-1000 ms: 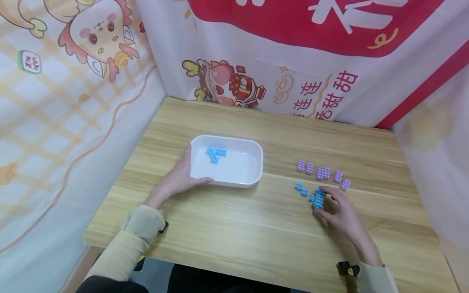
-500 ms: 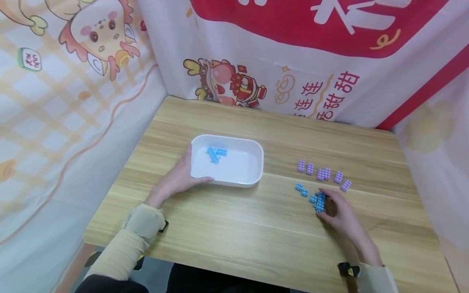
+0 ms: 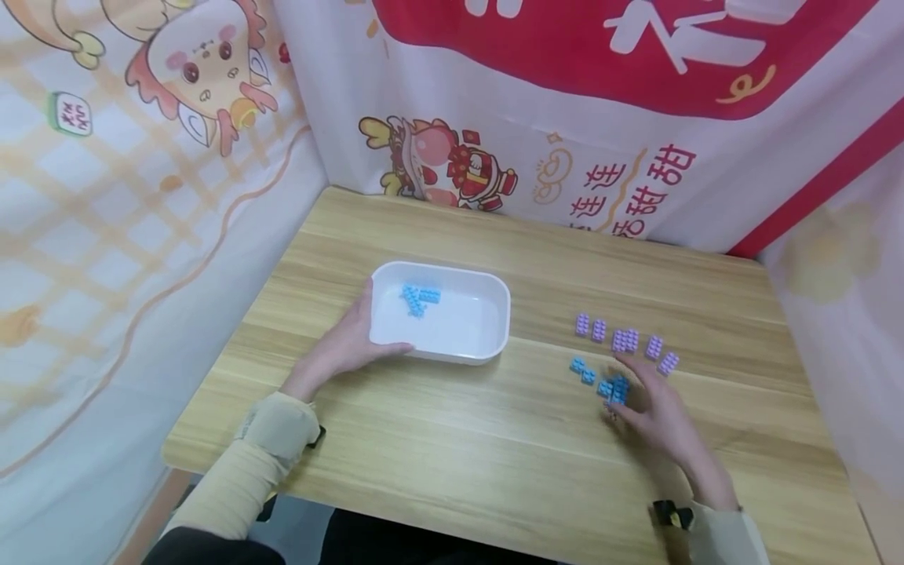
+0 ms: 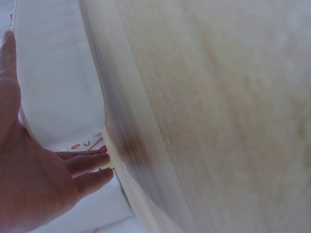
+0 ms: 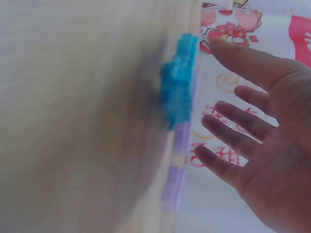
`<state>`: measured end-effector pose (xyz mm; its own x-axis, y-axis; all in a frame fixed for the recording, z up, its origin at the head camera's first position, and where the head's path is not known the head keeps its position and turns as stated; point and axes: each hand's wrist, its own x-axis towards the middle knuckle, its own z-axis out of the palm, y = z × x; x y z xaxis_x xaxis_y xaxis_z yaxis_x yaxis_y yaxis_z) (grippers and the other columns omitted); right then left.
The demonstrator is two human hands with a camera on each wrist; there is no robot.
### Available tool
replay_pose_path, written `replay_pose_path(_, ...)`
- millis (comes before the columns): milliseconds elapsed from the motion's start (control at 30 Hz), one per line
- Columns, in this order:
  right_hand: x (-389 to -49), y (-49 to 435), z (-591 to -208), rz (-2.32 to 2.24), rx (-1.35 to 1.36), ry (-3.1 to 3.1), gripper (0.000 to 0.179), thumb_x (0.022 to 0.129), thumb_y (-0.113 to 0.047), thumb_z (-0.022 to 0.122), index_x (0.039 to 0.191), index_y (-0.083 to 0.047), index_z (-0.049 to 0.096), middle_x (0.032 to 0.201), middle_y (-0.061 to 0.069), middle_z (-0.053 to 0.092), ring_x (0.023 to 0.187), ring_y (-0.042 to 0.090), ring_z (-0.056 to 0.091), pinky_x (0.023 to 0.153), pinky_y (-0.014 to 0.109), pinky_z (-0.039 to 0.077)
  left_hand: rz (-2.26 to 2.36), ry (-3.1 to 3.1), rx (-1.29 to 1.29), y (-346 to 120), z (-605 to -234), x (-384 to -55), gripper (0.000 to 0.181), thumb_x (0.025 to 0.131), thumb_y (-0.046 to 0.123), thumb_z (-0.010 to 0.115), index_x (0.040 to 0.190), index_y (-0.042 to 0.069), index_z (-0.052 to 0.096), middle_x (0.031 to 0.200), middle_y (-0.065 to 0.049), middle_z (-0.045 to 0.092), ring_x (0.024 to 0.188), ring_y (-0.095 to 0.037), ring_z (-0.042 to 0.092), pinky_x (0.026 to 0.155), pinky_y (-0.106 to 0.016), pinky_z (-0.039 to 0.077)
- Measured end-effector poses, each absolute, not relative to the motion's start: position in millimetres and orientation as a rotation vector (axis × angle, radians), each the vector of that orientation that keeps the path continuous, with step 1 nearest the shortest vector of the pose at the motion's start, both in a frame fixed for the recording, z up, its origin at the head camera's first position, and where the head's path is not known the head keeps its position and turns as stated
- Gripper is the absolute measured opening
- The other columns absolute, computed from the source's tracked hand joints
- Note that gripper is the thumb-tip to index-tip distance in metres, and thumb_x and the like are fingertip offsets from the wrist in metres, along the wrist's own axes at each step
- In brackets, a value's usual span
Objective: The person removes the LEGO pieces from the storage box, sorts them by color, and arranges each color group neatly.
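Observation:
My left hand (image 3: 346, 333) grips the left end of a white plastic box (image 3: 483, 314), thumb along the front wall and fingers behind the left side. Inside the box, light blue toy bricks (image 3: 413, 301) lie near its left end. On the right, my right hand (image 3: 660, 408) is spread beside a cluster of blue bricks (image 3: 618, 388). The right wrist view shows its fingers (image 5: 240, 138) extended and apart from the blue bricks (image 5: 180, 87). Two smaller blue bricks (image 3: 582, 371) lie just left of the cluster.
A row of several purple bricks (image 3: 599, 330) lies behind the blue ones on the wooden table (image 3: 452, 439). Printed cloth (image 3: 565, 86) hangs along the table's back edge, with more cloth (image 3: 141, 259) at the left side.
My right hand has let go of the blue brick cluster, its index finger and thumb spreading apart. The left hand stays on the box.

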<state>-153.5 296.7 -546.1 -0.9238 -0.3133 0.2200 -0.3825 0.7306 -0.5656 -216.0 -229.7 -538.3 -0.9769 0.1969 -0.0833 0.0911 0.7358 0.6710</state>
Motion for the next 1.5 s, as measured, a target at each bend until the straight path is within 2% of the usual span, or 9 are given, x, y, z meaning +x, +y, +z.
replay_pose_path(167,-170,272,-531,0.929,0.609,-2.659,0.067,0.087,0.005,0.088,0.148,0.001,0.062,0.144,0.028,0.069,0.13,0.051,0.066,0.109,0.073,0.051,1.057,2.791,0.223,-230,-538,-216,0.157,0.08,0.065,0.092,0.174,0.009,-0.02,0.184,-0.027,0.008,0.169,-0.049,0.022,0.138,-0.066,0.024)
replay_pose_path(300,-187,247,-519,0.963,0.659,-2.614,0.061,0.091,0.004,0.085,0.148,0.002,0.062,0.148,0.027,0.067,0.134,0.05,0.065,0.113,0.071,0.053,1.056,2.784,0.211,-230,-538,-215,0.157,0.08,0.066,0.092,0.174,0.014,-0.022,0.185,-0.025,0.008,0.169,-0.048,0.022,0.138,-0.065,0.025)
replay_pose_path(533,-219,201,-505,1.041,0.798,-2.576,0.064,0.089,0.004,0.086,0.148,0.003,0.062,0.151,0.026,0.066,0.139,0.046,0.064,0.12,0.066,0.052,1.107,2.782,0.233,-229,-537,-214,0.156,0.078,0.067,0.094,0.176,0.021,-0.019,0.184,-0.022,0.015,0.168,-0.046,0.026,0.137,-0.066,0.027)
replay_pose_path(767,-243,149,-500,1.157,0.941,-2.525,0.065,0.086,0.0,0.09,0.146,0.004,0.064,0.149,0.027,0.067,0.14,0.045,0.064,0.123,0.062,0.051,1.133,2.792,0.267,-231,-539,-216,0.154,0.076,0.067,0.094,0.177,0.02,-0.012,0.182,-0.02,0.024,0.165,-0.044,0.033,0.134,-0.068,0.031)
replay_pose_path(1000,-258,95,-504,1.203,1.062,-2.61,0.064,0.094,-0.013,0.088,0.151,0.0,0.062,0.155,0.022,0.065,0.147,0.041,0.061,0.128,0.056,0.047,1.151,2.796,0.282,-231,-540,-216,0.154,0.075,0.066,0.096,0.177,0.017,-0.009,0.18,-0.02,0.029,0.162,-0.043,0.039,0.133,-0.065,0.035)
replay_pose_path(1267,-274,60,-513,1.203,1.112,-2.692,0.064,0.098,-0.021,0.085,0.153,-0.002,0.06,0.158,0.02,0.064,0.151,0.04,0.058,0.132,0.056,0.043,1.147,2.784,0.271,-231,-539,-214,0.156,0.076,0.065,0.095,0.176,0.02,-0.016,0.182,-0.02,0.024,0.163,-0.043,0.038,0.134,-0.064,0.035)
replay_pose_path(1500,-293,39,-527,1.185,1.136,-2.795,0.067,0.099,-0.031,0.084,0.158,-0.013,0.058,0.163,0.012,0.06,0.154,0.035,0.055,0.132,0.056,0.043,1.153,2.792,0.288,-230,-536,-212,0.155,0.076,0.066,0.095,0.177,0.014,-0.011,0.179,-0.023,0.029,0.159,-0.043,0.043,0.131,-0.064,0.039)
